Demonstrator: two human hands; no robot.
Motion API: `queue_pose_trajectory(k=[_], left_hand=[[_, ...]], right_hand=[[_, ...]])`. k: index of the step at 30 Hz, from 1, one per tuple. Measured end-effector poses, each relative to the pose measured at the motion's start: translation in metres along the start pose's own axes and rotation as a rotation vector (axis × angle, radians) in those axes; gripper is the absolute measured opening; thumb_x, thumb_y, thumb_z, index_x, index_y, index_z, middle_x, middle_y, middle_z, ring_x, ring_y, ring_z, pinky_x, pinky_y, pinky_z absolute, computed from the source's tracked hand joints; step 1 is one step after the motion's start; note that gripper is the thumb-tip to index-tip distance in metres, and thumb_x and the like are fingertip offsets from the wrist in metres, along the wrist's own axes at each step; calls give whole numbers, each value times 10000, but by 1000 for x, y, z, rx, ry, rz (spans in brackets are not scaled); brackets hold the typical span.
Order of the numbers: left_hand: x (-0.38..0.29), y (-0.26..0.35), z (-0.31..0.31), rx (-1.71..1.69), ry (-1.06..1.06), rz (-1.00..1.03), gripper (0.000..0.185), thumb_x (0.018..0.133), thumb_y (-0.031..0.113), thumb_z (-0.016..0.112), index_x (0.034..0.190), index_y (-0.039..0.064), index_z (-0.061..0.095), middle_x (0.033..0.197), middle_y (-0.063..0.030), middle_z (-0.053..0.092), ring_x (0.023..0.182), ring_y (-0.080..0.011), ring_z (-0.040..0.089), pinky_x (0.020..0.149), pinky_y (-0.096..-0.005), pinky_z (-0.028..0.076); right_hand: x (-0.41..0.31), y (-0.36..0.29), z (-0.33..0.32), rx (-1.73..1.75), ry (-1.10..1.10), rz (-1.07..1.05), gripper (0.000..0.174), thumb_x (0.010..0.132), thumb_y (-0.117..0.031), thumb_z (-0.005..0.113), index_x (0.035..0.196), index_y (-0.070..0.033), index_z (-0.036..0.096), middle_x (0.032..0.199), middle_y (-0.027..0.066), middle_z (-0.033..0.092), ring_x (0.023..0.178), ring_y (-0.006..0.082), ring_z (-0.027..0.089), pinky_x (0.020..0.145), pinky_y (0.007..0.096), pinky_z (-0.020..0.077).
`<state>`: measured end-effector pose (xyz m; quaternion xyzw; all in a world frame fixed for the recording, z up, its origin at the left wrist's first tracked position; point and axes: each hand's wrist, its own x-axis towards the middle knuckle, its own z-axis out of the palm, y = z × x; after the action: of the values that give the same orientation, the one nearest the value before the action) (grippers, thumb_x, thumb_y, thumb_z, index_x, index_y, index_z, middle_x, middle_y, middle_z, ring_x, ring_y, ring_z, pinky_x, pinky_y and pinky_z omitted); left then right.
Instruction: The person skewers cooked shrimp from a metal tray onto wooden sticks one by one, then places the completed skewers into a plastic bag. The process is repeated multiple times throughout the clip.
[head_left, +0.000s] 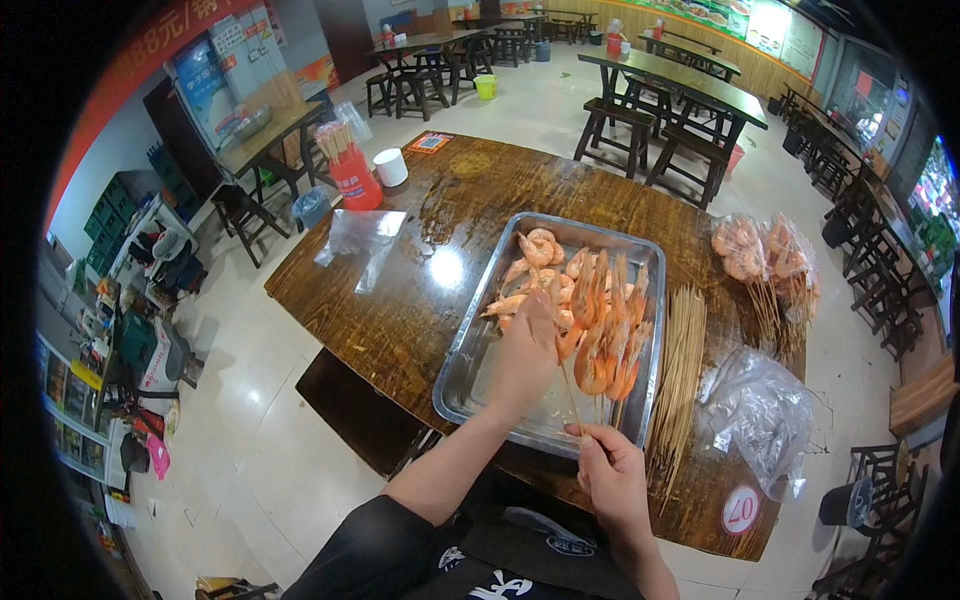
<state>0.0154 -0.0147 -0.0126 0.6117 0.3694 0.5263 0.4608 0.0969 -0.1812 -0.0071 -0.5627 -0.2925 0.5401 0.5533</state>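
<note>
A steel tray (466, 369) on the wooden table holds loose orange cooked shrimp (541, 246) at its far side. Skewered shrimp (600, 330) lie along its right side, their bamboo sticks pointing toward me. My left hand (525, 360) reaches over the tray, its fingers closed on a shrimp (568, 339) at the upper end of a bamboo skewer (571, 394). At the tray's near edge, my right hand (611, 465) pinches the lower part of that same skewer. How far the stick runs through the shrimp is hidden by my left hand.
Bare bamboo skewers (679, 375) lie right of the tray. Beyond are bagged shrimp skewers (765, 259) and a crumpled plastic bag (761, 416). At the left stand a red stick holder (355, 180), a white paper roll (391, 166) and flat clear bags (367, 236) on the table (352, 315).
</note>
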Motion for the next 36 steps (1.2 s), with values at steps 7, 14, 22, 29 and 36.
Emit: queue_pose_trajectory(k=[7,14,22,29,36], left_hand=[[-30,13,12,99,19,-253,442,1056,359,350,1035,-41,538,805,-112,576,739,-196,502,716,-364,436],[-31,-3,16,46,10,-189,443,1052,365,355,1043,-36,543,828,-147,592,751,-244,538,734,-373,441],[17,-39,-8,347,-304,-33,443,1024,366,394,1062,-42,564,953,-214,609,923,-328,601,876,-404,457],[149,-73,-18,634,-358,80,270,897,231,566,1039,21,657,1016,-226,635,999,-373,601,872,-430,475],[138,-85,45,774,-1018,159,191,758,134,662,927,54,702,1028,-205,651,1058,-358,594,880,-420,494]], right_hand=[[14,5,-4,66,-7,-23,195,995,-107,500,1080,5,636,635,-76,465,537,4,392,485,183,316],[11,12,-6,86,14,-6,192,1002,-138,507,1066,-4,628,634,-76,470,532,8,395,477,179,310],[7,12,-22,172,30,-5,188,1009,-137,488,1069,-6,609,617,-79,430,499,7,349,442,188,271],[14,11,-33,261,56,-8,179,1007,-121,477,1063,-1,597,596,-74,410,479,8,321,419,191,241],[13,9,-41,386,86,14,188,1014,-120,452,1067,7,580,574,-62,376,452,28,278,403,204,233]])
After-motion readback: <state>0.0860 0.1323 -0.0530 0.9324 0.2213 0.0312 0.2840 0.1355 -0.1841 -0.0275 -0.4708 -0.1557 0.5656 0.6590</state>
